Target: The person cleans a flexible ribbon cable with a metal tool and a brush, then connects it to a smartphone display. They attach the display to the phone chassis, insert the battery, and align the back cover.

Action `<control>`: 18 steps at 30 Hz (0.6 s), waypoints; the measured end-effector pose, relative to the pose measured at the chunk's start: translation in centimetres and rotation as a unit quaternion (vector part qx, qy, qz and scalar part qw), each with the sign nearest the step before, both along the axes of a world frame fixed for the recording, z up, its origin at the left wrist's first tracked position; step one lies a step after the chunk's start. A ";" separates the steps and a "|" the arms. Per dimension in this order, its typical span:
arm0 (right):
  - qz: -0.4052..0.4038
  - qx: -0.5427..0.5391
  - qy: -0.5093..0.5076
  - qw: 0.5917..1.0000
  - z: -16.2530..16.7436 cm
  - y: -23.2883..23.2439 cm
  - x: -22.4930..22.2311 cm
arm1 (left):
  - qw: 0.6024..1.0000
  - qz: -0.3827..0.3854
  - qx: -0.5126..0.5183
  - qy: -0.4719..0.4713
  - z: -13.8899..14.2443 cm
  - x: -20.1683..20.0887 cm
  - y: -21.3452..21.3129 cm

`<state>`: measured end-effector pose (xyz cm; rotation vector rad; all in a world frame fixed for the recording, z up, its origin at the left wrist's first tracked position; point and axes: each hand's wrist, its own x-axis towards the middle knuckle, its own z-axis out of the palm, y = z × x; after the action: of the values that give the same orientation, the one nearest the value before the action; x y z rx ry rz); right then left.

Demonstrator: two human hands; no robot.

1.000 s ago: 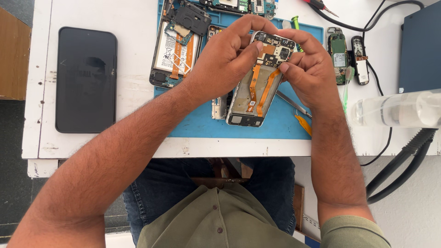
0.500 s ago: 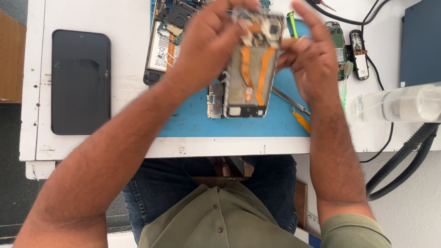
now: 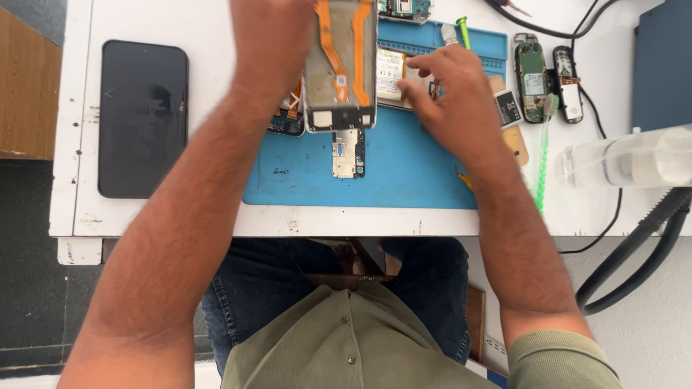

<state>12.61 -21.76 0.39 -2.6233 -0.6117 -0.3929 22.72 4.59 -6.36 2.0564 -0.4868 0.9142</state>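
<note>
One opened phone frame (image 3: pixel 340 68), gripped by the left hand (image 3: pixel 270 43), hovers over the blue mat's (image 3: pixel 404 173) far edge. The right hand (image 3: pixel 454 101), fingers spread, touches one battery (image 3: pixel 390 73). The mat's near half lies open.

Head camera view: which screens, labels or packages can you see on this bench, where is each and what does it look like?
Smartphone: flat on the white table, left of the blue mat, dark rectangular screen.
Battery label: under right hand fingers, pale rectangle.
Small battery: right of that hand, black with white label.
</note>
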 end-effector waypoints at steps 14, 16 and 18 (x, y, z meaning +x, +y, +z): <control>-0.013 -0.086 0.077 0.993 -0.2 -0.4 1.1 | 0.859 -0.275 -0.335 0.274 1.1 -1.4 -2.8; -0.038 -0.090 0.112 0.989 -0.1 -0.5 1.1 | 0.861 -0.276 -0.324 0.279 1.5 -1.6 -3.2; 0.000 -0.114 0.063 0.992 -0.1 -0.6 1.2 | 0.860 -0.281 -0.329 0.272 1.8 -1.8 -3.4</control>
<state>13.85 -22.39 0.31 -2.8369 -0.6496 -0.1642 20.93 1.24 -4.58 1.3248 -0.3584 0.0840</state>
